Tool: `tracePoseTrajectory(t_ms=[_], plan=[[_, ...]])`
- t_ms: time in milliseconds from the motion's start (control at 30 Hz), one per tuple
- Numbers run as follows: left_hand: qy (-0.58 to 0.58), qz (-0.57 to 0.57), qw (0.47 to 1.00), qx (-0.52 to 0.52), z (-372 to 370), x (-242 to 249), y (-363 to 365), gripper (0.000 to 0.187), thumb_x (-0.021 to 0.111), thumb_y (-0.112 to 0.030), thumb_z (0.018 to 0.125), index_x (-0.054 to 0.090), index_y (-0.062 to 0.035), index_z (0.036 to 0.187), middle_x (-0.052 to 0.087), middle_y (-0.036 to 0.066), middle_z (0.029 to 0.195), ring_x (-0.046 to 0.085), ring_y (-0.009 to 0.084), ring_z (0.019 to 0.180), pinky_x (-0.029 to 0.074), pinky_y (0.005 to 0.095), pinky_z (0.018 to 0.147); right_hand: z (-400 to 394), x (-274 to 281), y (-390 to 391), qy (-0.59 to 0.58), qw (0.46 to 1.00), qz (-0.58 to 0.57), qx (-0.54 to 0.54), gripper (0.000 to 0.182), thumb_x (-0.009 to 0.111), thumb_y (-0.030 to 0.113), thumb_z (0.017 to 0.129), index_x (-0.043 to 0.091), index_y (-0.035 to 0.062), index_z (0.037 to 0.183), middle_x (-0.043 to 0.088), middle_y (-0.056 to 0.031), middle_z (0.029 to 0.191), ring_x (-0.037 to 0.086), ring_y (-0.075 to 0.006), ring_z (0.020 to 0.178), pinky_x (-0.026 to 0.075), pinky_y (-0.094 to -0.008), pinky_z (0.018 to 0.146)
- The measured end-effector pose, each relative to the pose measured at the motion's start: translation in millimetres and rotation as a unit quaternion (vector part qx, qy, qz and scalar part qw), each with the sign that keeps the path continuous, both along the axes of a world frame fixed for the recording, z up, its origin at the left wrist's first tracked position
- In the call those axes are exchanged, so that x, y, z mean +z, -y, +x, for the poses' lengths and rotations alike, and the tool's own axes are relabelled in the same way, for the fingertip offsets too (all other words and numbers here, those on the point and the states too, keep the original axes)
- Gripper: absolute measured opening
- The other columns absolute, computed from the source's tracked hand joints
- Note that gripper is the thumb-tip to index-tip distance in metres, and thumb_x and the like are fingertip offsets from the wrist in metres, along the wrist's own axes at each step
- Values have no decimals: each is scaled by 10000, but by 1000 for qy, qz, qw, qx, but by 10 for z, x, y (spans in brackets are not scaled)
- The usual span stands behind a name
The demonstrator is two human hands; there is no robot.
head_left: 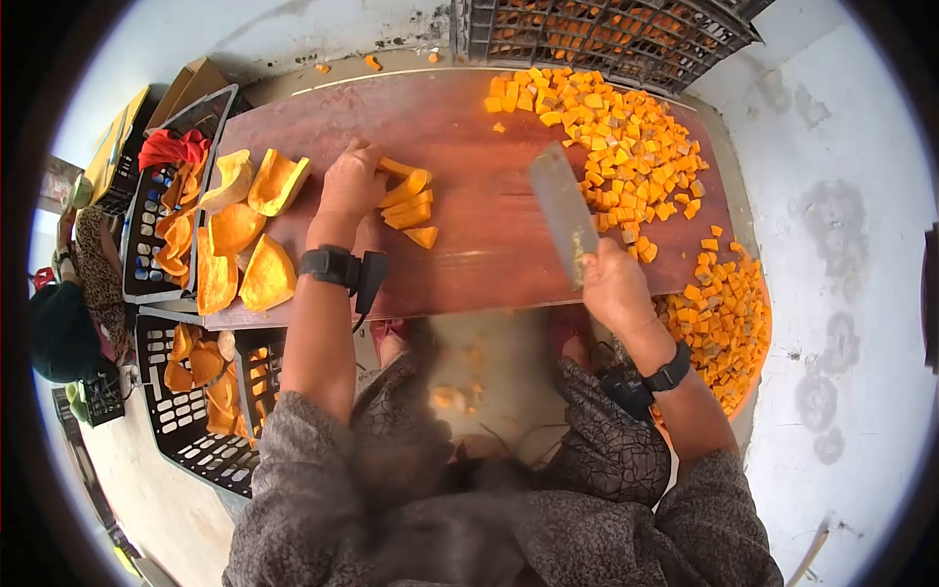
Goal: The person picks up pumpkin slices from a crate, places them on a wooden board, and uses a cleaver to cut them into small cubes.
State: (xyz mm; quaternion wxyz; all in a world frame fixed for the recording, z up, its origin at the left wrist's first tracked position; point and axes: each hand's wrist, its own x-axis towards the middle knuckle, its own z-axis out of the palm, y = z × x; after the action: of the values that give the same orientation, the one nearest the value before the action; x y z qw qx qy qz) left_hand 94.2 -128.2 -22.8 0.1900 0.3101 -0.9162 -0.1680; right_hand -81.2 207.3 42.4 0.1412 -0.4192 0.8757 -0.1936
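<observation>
My right hand (616,282) is wrapped round the handle of a cleaver (564,201), whose broad blade points away from me over the red-brown board, beside the diced pumpkin (626,147). At the left part of the board, my left hand (352,181) has its fingers curled at the end of a pumpkin slice (403,168); the fingertips are partly hidden. Cut pumpkin strips (409,209) lie just right of that hand. Larger hollowed pumpkin pieces (266,274) rest left of it, near the board's edge.
Black crates (186,411) with pumpkin pieces stand at the left, one holding a red cloth (174,149). Another black crate (597,39) is behind the board (469,264). More pumpkin cubes (724,323) fill a container low on the right, near the white wall (841,293). A person is at far left (67,328).
</observation>
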Motion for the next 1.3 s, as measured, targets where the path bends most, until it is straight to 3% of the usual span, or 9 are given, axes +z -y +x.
tracePoseTrajectory(t_ms=[233, 367, 467, 767, 867, 1000, 1100, 1167, 1300], plan=[[17, 26, 997, -65, -440, 120, -201, 280, 659, -77, 780, 694, -77, 1058, 658, 177, 930, 633, 377, 921, 521, 433, 806, -138, 12, -230, -9, 999, -18, -45, 189, 540, 145, 909, 522, -41, 883, 603, -305, 764, 596, -503, 782, 477, -523, 679], [-80, -56, 973, -210, -652, 305, -568, 202, 649, -91, 805, 683, -31, 996, 659, 171, 904, 628, 368, 834, 521, 432, 758, -127, -6, -259, 44, 997, -23, -66, 186, 530, 160, 904, 513, -21, 865, 603, -294, 755, 590, -499, 775, 457, -553, 677], [-85, 24, 958, -272, -733, 218, -1044, 202, 655, -92, 804, 671, -15, 990, 652, 171, 923, 626, 362, 836, 522, 429, 745, -70, 98, -232, 9, 996, -51, -67, 180, 531, 161, 906, 510, -15, 870, 596, -291, 747, 583, -503, 769, 456, -548, 666], [-166, 55, 951, -254, -641, -58, -1491, 191, 646, -74, 807, 661, -31, 992, 618, 173, 883, 619, 364, 827, 530, 435, 694, 103, 435, -179, -21, 999, -17, -27, 133, 548, 128, 882, 507, 6, 849, 592, -251, 711, 586, -474, 725, 459, -542, 647], [-158, 52, 956, -241, -609, -43, -1512, 165, 652, -81, 803, 665, -42, 963, 614, 166, 853, 619, 369, 769, 529, 432, 644, 130, 411, -134, -19, 999, 32, -10, 156, 546, 115, 914, 514, -36, 891, 604, -293, 775, 598, -496, 786, 476, -510, 685], [-158, 55, 958, -232, -603, -113, -1530, 132, 660, -87, 790, 670, -53, 917, 605, 163, 842, 617, 369, 702, 521, 432, 602, 152, 239, -1, -14, 999, 44, 4, 143, 545, 106, 902, 522, -35, 908, 620, -282, 785, 606, -487, 797, 482, -523, 704], [-118, 63, 965, -226, -588, -95, -1541, 121, 642, -174, 812, 661, -64, 860, 612, 168, 910, 618, 374, 776, 521, 470, 643, 104, 79, 88, -45, 998, 35, 29, 144, 548, 108, 897, 529, -33, 923, 629, -275, 790, 613, -478, 803, 485, -534, 719], [-146, 39, 961, -233, -597, -86, -1540, 122, 650, -139, 800, 673, -63, 893, 598, 153, 869, 618, 356, 761, 521, 444, 627, 76, 38, 109, -71, 997, -16, 29, 146, 552, 108, 895, 526, -33, 922, 624, -281, 786, 610, -483, 796, 484, -531, 713], [-184, 22, 954, -236, -615, -80, -1523, 174, 656, -104, 792, 683, -65, 960, 586, 124, 829, 616, 328, 761, 524, 413, 628, 55, 141, 57, -37, 999, -6, -38, 158, 554, 121, 902, 519, -32, 918, 622, -281, 784, 608, -487, 795, 485, -527, 707]])
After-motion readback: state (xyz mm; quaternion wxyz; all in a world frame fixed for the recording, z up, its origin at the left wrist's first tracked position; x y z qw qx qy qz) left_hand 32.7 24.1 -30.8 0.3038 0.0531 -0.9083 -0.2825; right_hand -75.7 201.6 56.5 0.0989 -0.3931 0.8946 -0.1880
